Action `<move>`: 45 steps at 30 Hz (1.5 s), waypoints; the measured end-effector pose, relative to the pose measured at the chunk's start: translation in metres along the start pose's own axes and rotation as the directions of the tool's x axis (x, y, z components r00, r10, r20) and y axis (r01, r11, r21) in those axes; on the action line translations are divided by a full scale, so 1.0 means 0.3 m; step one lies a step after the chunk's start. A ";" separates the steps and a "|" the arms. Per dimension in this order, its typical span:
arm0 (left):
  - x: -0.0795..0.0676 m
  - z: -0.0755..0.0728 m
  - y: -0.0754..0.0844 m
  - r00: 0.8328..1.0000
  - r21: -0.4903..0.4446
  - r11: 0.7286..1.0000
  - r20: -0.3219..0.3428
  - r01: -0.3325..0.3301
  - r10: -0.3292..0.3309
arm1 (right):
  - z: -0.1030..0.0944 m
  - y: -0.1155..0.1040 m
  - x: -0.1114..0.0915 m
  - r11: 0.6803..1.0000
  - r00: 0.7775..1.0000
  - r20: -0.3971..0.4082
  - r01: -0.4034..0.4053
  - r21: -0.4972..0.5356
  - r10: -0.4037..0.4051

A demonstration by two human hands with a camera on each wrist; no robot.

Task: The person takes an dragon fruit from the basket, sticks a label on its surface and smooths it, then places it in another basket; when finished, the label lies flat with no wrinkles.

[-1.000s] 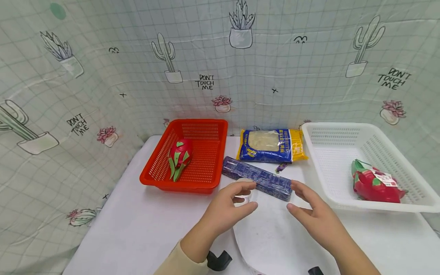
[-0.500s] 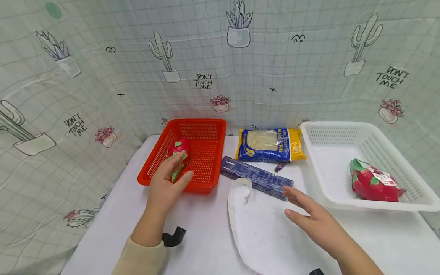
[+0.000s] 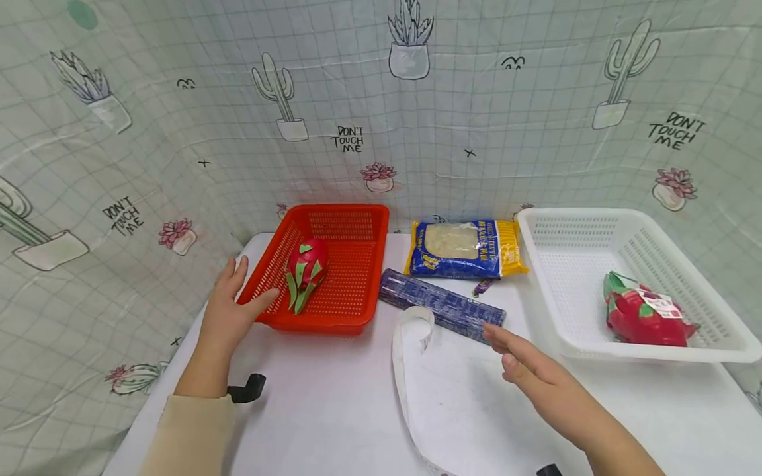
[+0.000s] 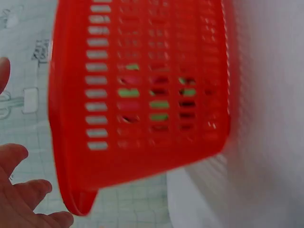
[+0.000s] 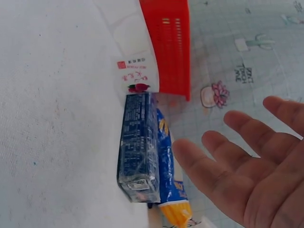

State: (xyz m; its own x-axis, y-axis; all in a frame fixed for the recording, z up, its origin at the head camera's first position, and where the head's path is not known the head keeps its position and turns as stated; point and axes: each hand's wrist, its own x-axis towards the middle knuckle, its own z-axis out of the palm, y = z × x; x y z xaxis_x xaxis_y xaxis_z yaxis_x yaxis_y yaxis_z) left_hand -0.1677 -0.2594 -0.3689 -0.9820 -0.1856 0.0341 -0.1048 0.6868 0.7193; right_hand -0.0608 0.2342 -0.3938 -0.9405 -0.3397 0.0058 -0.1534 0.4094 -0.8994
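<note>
At the left front corner of the red basket [image 3: 321, 326] is my left hand [image 3: 229, 317], its fingers spread and thumb near the rim. In the left wrist view the fingertips [image 4: 38, 190] show just outside the basket's rim; whether they touch it I cannot tell. A toy-like dragon fruit [image 3: 309, 261], pink with green scales, lies inside the basket. My right hand [image 3: 548, 383] hovers over the table with extended fingers, holding nothing. Nearest to it is a long, plastic-wrapped dark blue box [image 3: 443, 304]. From the right wrist, those fingers [image 5: 223, 166] appear loosely spread.
A curled strip of labels [image 3: 400, 370] lies mid-table. Behind the box are a blue-yellow bag [image 3: 467, 248] and a small purple wrapper [image 3: 483, 287]. On the right, a white basket [image 3: 655, 354] holds another dragon fruit [image 3: 645, 320] with a label. A patterned curtain [image 3: 357, 79] encloses the back.
My left hand has swung left from mid-table, passing in front of the red basket to its left corner. My right hand has shifted slightly left and its fingers have straightened.
</note>
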 end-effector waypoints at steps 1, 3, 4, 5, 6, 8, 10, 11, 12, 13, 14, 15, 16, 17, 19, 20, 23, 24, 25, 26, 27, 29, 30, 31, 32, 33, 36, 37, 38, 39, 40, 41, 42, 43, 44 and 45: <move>0.011 -0.006 -0.013 1.000 0.017 1.000 0.022 0.009 -0.010 | 0.000 0.001 -0.001 1.000 1.000 -0.001 0.014 0.003 -0.014; 0.031 -0.013 -0.038 0.998 0.040 0.999 0.057 0.024 -0.027 | 0.001 0.000 -0.002 1.000 1.000 -0.005 0.029 -0.008 -0.029; 0.039 -0.017 -0.049 0.997 0.044 0.999 0.071 0.031 -0.035 | 0.001 -0.002 -0.002 0.999 0.999 -0.004 0.033 -0.010 -0.033; 0.047 -0.020 -0.059 0.996 0.046 0.998 0.084 0.036 -0.040 | 0.000 -0.005 -0.002 0.999 0.999 0.000 0.032 -0.011 -0.032; 0.053 -0.023 -0.067 0.995 0.046 0.998 0.094 0.041 -0.045 | 0.000 -0.008 -0.001 1.000 1.000 0.004 0.027 -0.010 -0.027; 0.063 -0.029 -0.080 0.992 0.038 0.998 0.114 0.052 -0.056 | -0.001 -0.017 0.001 1.000 1.000 0.016 0.009 -0.005 -0.009; 0.070 -0.034 -0.092 0.989 0.022 0.997 0.133 0.067 -0.070 | -0.002 -0.024 0.002 1.000 0.999 0.032 -0.005 0.006 0.005; 0.072 -0.035 -0.097 0.987 0.018 0.997 0.142 0.075 -0.077 | -0.002 -0.027 0.003 1.000 0.999 0.038 -0.016 0.010 0.015; 0.074 -0.037 -0.101 0.985 0.016 0.996 0.152 0.085 -0.087 | -0.003 -0.029 0.004 1.000 0.999 0.043 -0.019 0.014 0.018; 0.076 -0.037 -0.107 0.981 0.009 0.995 0.165 0.098 -0.099 | -0.003 -0.030 0.004 1.000 0.999 0.046 -0.025 0.016 0.024; 0.077 -0.036 -0.113 0.978 0.000 0.994 0.179 0.111 -0.110 | -0.003 -0.031 0.004 0.999 0.998 0.050 -0.027 0.021 0.026; 0.078 -0.035 -0.117 0.974 -0.008 0.992 0.193 0.125 -0.121 | -0.003 -0.028 0.003 1.000 0.999 0.050 -0.017 0.019 0.016; 0.079 -0.032 -0.123 0.969 -0.017 0.990 0.207 0.141 -0.134 | -0.003 -0.027 0.001 1.000 0.999 0.050 -0.012 0.019 0.011; 0.079 -0.030 -0.129 0.964 -0.033 0.987 0.222 0.158 -0.147 | -0.003 -0.026 0.000 1.000 0.999 0.050 -0.017 0.021 0.016; 0.081 -0.020 -0.140 0.954 -0.091 0.977 0.252 0.191 -0.163 | -0.003 -0.021 -0.003 1.000 0.999 0.049 -0.018 0.024 0.017; 0.082 -0.013 -0.145 0.951 -0.122 0.972 0.264 0.202 -0.164 | -0.003 -0.020 -0.005 1.000 0.999 0.049 -0.019 0.022 0.018; 0.085 0.002 -0.160 0.944 -0.210 0.954 0.295 0.216 -0.149 | -0.004 -0.018 -0.006 0.999 0.998 0.047 -0.033 0.017 0.032; 0.085 0.004 -0.165 0.943 -0.232 0.949 0.303 0.213 -0.137 | -0.004 -0.017 -0.005 0.999 0.998 0.045 -0.035 0.016 0.034; 0.085 0.006 -0.168 0.942 -0.252 0.945 0.311 0.208 -0.125 | -0.004 -0.016 -0.005 0.999 0.998 0.044 -0.037 0.017 0.036; 0.084 0.007 -0.172 0.941 -0.266 0.942 0.317 0.204 -0.114 | -0.003 -0.016 -0.006 0.999 0.998 0.042 -0.038 0.017 0.038; 0.083 0.007 -0.174 0.941 -0.277 0.940 0.322 0.199 -0.104 | -0.002 -0.015 -0.006 0.999 0.999 0.041 -0.034 0.017 0.034; 0.082 0.006 -0.178 0.939 -0.289 0.939 0.331 0.189 -0.088 | 0.000 -0.014 -0.008 0.999 0.999 0.041 -0.030 0.017 0.029; 0.082 0.006 -0.180 0.939 -0.293 0.938 0.335 0.183 -0.079 | 0.002 -0.013 -0.009 0.999 0.999 0.040 -0.038 0.019 0.037; 0.084 0.007 -0.180 0.939 -0.300 0.937 0.338 0.178 -0.070 | 0.002 -0.013 -0.010 0.999 0.999 0.037 -0.035 0.016 0.035; 0.086 0.008 -0.181 0.938 -0.303 0.938 0.341 0.170 -0.060 | 0.003 -0.012 -0.011 0.999 0.999 0.034 -0.036 0.010 0.036; 0.088 0.010 -0.181 0.938 -0.308 0.938 0.344 0.163 -0.050 | 0.003 -0.010 -0.012 0.999 0.999 0.030 -0.036 0.004 0.036; 0.095 0.015 -0.181 0.937 -0.320 0.935 0.347 0.151 -0.033 | 0.003 -0.007 -0.012 0.999 0.999 0.019 -0.036 -0.014 0.036; 0.096 0.016 -0.180 0.937 -0.324 0.934 0.348 0.154 -0.033 | 0.002 -0.005 -0.011 0.999 0.999 0.017 -0.036 -0.020 0.037; 0.097 0.017 -0.179 0.936 -0.327 0.932 0.349 0.156 -0.034 | 0.002 -0.004 -0.010 0.999 0.999 0.017 -0.038 -0.025 0.038; 0.097 0.018 -0.178 0.936 -0.326 0.932 0.350 0.159 -0.037 | 0.002 -0.003 -0.010 0.999 0.999 0.016 -0.035 -0.028 0.035; 0.097 0.019 -0.176 0.936 -0.325 0.932 0.350 0.162 -0.041 | 0.002 -0.002 -0.009 0.999 0.999 0.016 -0.034 -0.034 0.035; 0.096 0.019 -0.172 0.936 -0.325 0.931 0.350 0.168 -0.047 | 0.002 -0.002 -0.009 0.998 0.999 0.015 -0.042 -0.039 0.042; 0.094 0.018 -0.168 0.936 -0.322 0.932 0.349 0.169 -0.049 | 0.003 -0.001 -0.008 0.998 0.999 0.015 -0.049 -0.046 0.050; 0.092 0.017 -0.165 0.936 -0.313 0.935 0.347 0.169 -0.053 | 0.003 -0.002 -0.008 0.997 0.998 0.012 -0.053 -0.056 0.054; 0.090 0.014 -0.162 0.938 -0.297 0.940 0.341 0.166 -0.058 | 0.004 -0.004 -0.009 0.997 0.998 0.008 -0.054 -0.063 0.055; 0.087 0.011 -0.158 0.940 -0.276 0.948 0.334 0.161 -0.063 | 0.005 -0.005 -0.010 0.995 0.998 0.001 -0.063 -0.075 0.063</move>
State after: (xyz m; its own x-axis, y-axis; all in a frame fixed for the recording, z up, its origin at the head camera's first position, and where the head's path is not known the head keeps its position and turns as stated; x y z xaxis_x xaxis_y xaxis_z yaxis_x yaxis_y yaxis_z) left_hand -0.1889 -0.2945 -0.4045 -0.9694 0.0175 -0.2448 -0.2142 0.4271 0.8785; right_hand -0.0574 0.2332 -0.3933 -0.9479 -0.3144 -0.0513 -0.1167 0.4926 -0.8624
